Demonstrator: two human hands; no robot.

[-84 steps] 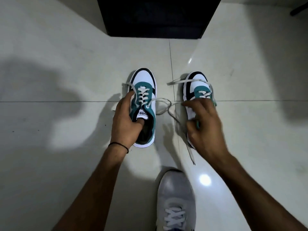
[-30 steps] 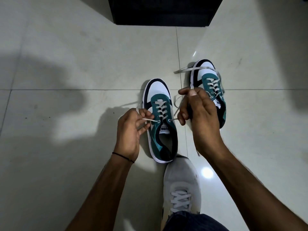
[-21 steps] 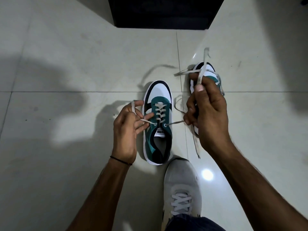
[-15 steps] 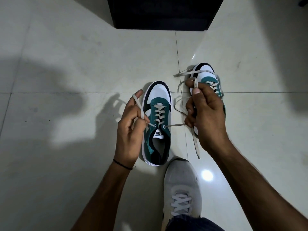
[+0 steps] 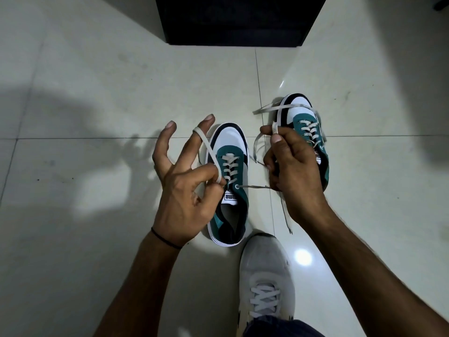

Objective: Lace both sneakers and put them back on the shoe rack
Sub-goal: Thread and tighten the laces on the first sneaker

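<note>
1. Pale, glossy floor tiles (image 5: 97, 69) fill the view, divided by thin grey grout lines (image 5: 258, 88) that cross near the middle.
2. A black piece of furniture (image 5: 238, 20) stands on the tiles at the top edge, its front too dark to make out.
3. A small round glare (image 5: 302, 257) shines on the tile at lower right.
4. Broad, soft shadows (image 5: 60, 113) lie across the left side, with a brighter patch (image 5: 102, 190) below them.

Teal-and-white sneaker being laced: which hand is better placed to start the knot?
Left, probably: left hand has the flat white lace looped over its index finger; right hand just pinches the other end taut.
</note>
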